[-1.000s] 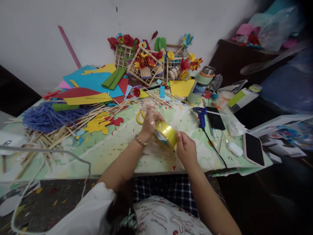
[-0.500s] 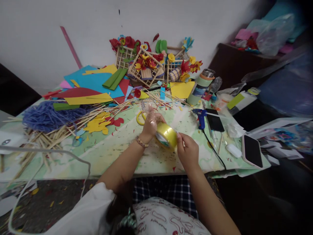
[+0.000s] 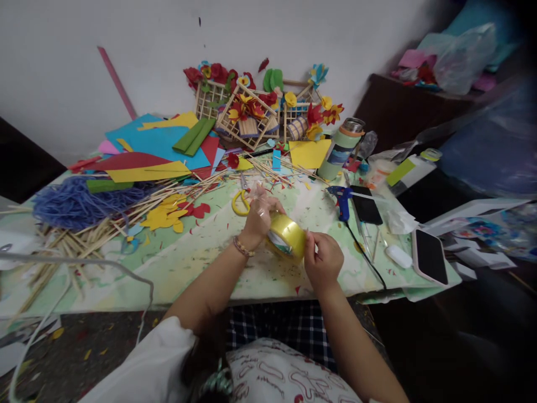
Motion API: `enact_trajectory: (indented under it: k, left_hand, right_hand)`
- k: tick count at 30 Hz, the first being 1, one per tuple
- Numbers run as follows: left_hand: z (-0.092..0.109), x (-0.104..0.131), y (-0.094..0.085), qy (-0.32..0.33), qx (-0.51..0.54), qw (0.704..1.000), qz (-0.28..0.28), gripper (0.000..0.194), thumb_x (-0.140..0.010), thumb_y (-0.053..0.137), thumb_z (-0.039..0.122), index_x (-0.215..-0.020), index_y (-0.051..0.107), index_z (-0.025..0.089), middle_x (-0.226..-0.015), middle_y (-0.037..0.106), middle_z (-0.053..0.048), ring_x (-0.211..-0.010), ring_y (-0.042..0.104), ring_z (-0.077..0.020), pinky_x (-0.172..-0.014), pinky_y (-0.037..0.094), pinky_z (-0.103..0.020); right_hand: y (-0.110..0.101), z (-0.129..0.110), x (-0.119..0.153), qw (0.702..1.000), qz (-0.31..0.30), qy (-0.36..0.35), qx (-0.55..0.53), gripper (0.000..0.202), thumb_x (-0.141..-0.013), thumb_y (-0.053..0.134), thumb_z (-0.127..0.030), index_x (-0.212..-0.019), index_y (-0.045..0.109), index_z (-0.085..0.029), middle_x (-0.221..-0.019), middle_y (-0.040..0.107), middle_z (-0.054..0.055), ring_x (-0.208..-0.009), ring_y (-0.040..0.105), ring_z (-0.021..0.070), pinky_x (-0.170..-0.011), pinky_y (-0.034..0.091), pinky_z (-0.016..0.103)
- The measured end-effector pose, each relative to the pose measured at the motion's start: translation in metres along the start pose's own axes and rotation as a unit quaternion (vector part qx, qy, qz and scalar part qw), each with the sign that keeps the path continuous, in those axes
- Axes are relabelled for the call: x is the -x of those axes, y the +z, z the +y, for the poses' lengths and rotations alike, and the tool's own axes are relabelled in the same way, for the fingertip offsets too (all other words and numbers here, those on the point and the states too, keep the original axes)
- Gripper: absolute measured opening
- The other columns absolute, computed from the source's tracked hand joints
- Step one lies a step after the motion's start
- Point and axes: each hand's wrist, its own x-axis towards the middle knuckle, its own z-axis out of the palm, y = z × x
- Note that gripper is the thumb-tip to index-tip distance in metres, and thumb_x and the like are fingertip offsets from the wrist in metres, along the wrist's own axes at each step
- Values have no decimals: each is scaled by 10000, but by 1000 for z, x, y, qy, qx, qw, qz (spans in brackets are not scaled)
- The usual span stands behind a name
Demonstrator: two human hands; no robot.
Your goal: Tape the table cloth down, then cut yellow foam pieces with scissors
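Yellow tape roll [image 3: 293, 234] is up off the green tablecloth [image 3: 260, 288], tilted, between both hands near table centre. Left hand [image 3: 257, 221] has it gripped on the left side, clear film [image 3: 259, 193] bunched at the fingers. Right hand [image 3: 325, 258] curled, thumb and forefinger pinched on the roll's right edge; can't tell if that's a loose tape end. Yellow-handled scissors [image 3: 236, 208] just beyond left hand, glue gun [image 3: 344, 207] beyond right.
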Motion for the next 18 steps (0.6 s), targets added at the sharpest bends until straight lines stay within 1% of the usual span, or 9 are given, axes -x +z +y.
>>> enact_trajectory:
  k: [2, 6, 8, 10, 12, 13, 14, 16, 18]
  left_hand:
    - [0, 0, 0, 6, -9, 1000, -3, 827, -882, -9, 651, -529, 576, 186, -547, 582, -69, -546, 543, -155, -588, 457, -305]
    - [-2, 1, -1, 30, -46, 998, -12, 780, -913, 27, 591, -552, 584, 181, -549, 583, -64, -553, 542, -154, -595, 453, -303]
    - [-3, 1, -3, 39, -62, 997, -7, 741, -927, 63, 558, -560, 584, 182, -554, 588, -59, -569, 548, -156, -610, 459, -303]
    - [-3, 2, -4, 50, -76, 996, -14, 693, -931, 127, 550, -563, 585, 182, -567, 594, -55, -593, 558, -158, -624, 465, -304]
    - [-2, 2, -5, 63, -83, 994, -17, 670, -922, 176, 570, -563, 588, 182, -580, 597, -52, -607, 563, -159, -641, 472, -307]
    - [-2, 1, -5, 64, -79, 995, -14, 678, -917, 174, 587, -560, 586, 182, -580, 593, -51, -602, 560, -157, -645, 473, -309]
    - [-2, 1, -5, 59, -70, 996, -11, 698, -912, 153, 604, -558, 583, 182, -577, 587, -49, -589, 555, -153, -641, 471, -309]
    - [-2, 0, -4, 35, -41, 999, -5, 746, -903, 84, 628, -545, 564, 183, -553, 567, -47, -550, 534, -143, -613, 460, -302]
    - [-1, -1, -3, 13, -20, 1000, -10, 770, -893, 39, 642, -534, 544, 184, -534, 553, -47, -524, 515, -137, -576, 442, -291]
  right_hand:
    - [1, 0, 2, 1000, 4, 20, -11, 231, -920, 484, -227, -747, 623, -165, -689, 676, 45, -671, 623, 156, -654, 460, 270]
    - [6, -4, 4, 986, 12, 149, -71, 276, -923, 484, -303, -733, 638, -175, -677, 669, 27, -633, 614, 146, -597, 450, 256]
    - [8, -7, 3, 969, 21, 219, -113, 285, -912, 501, -345, -739, 650, -174, -687, 679, 29, -638, 624, 152, -592, 456, 261]
    - [8, -8, 0, 942, 44, 283, -177, 285, -901, 516, -372, -744, 645, -172, -686, 688, 30, -642, 640, 159, -613, 484, 273]
    - [7, -7, -3, 913, 64, 325, -239, 286, -896, 523, -385, -746, 634, -169, -685, 695, 31, -641, 654, 161, -649, 516, 292]
    - [6, -6, -5, 905, 67, 330, -259, 288, -895, 524, -389, -747, 633, -168, -697, 701, 35, -650, 660, 162, -671, 527, 304]
    - [5, -5, -6, 905, 61, 324, -269, 289, -895, 524, -390, -754, 639, -167, -723, 710, 42, -673, 666, 166, -696, 534, 316]
    - [2, -4, -8, 916, 33, 294, -272, 286, -905, 509, -385, -805, 668, -169, -827, 728, 62, -732, 669, 169, -736, 534, 332]
    - [-1, -3, -8, 924, -3, 265, -275, 283, -924, 476, -370, -918, 687, -182, -961, 726, 75, -803, 668, 170, -768, 532, 338]
